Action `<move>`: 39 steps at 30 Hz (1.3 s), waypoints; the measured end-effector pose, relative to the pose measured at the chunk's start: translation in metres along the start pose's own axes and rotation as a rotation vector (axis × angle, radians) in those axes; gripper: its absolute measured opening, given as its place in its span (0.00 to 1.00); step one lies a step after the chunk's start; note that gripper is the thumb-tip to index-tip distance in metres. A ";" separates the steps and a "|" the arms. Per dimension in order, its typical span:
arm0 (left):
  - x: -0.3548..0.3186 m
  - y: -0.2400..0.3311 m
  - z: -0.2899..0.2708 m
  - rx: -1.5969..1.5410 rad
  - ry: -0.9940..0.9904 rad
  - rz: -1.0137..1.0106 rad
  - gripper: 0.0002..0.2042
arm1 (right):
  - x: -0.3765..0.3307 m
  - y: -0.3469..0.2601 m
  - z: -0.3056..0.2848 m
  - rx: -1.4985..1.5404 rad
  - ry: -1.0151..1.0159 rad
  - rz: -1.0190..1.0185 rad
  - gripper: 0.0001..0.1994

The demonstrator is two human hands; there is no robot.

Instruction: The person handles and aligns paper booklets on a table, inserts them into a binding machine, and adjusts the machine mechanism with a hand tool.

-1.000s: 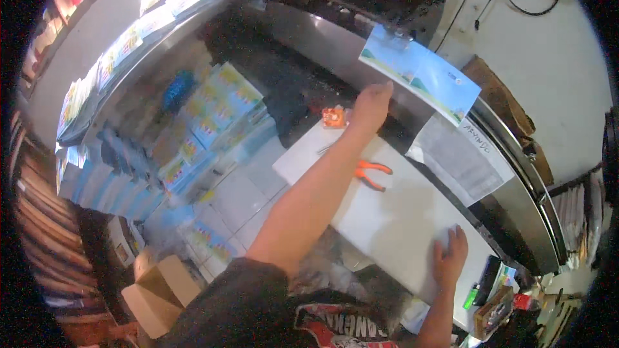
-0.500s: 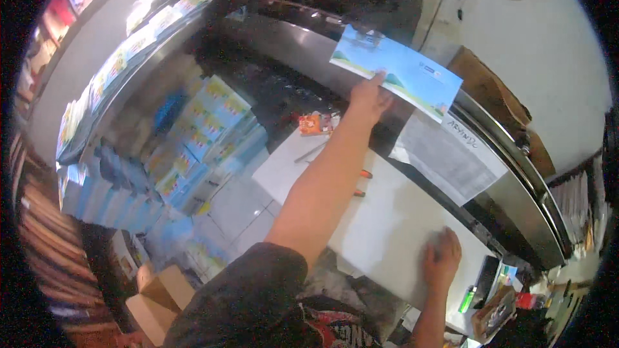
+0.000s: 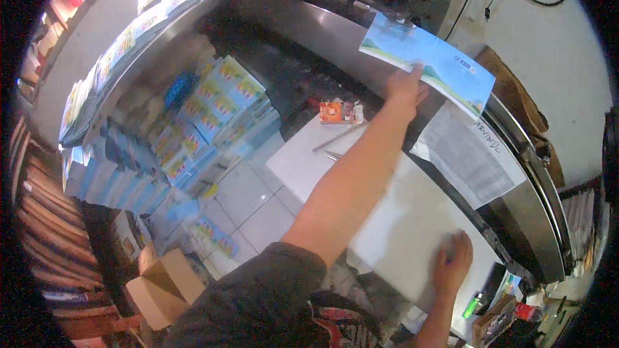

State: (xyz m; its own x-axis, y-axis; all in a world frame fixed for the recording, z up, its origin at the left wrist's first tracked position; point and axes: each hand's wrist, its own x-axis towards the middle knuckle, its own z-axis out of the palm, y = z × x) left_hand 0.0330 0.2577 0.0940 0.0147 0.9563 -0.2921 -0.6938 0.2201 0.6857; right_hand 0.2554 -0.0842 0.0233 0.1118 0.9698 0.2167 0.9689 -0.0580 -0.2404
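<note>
**Left hand on blue printed sheet at the machine; right hand flat on white paper**

Left hand (image 3: 405, 90) is stretched far forward, arm fully extended across the white surface (image 3: 303, 164). Its fingers are closed on the lower edge of a blue-and-green printed sheet (image 3: 429, 64), thumb side under, tips over the edge. The sheet lies tilted along the curved metal machine housing (image 3: 309, 32) at the top of the view, its right end hanging past the housing rim.

Right hand (image 3: 453, 264) lies low in the view, palm down, fingers spread and released, pressing flat on a large white paper sheet (image 3: 412, 219) that covers the near part of the surface. It grasps nothing.

Just right of the left hand, a grey printed sheet (image 3: 471, 161) drapes over the machine edge. Near the left forearm, a small orange-and-white box (image 3: 338, 111) sits at the far end of the surface, with a thin metal rod (image 3: 338, 138) lying beside it.

Left of the surface, on the tiled floor (image 3: 251, 200), stand stacks of blue-and-yellow booklets (image 3: 213, 109). A cardboard box (image 3: 164, 287) sits lower left. A green lighter-like object (image 3: 472, 305) lies at the lower right, too small to tell for sure.
</note>
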 end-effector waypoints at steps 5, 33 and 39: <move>-0.012 0.004 0.007 0.034 -0.037 0.184 0.08 | -0.002 0.003 0.003 -0.004 0.016 -0.005 0.26; -0.111 0.022 0.157 0.194 -0.510 0.707 0.10 | -0.004 0.005 0.006 0.103 0.082 0.011 0.23; -0.071 -0.035 0.123 0.090 -0.488 0.248 0.11 | 0.000 0.000 -0.003 0.081 0.093 -0.003 0.19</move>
State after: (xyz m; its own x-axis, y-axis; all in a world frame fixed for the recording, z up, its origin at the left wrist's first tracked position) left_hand 0.1447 0.2058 0.1723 0.2058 0.9550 0.2136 -0.6547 -0.0279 0.7554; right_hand 0.2557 -0.0846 0.0260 0.1325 0.9437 0.3032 0.9487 -0.0321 -0.3145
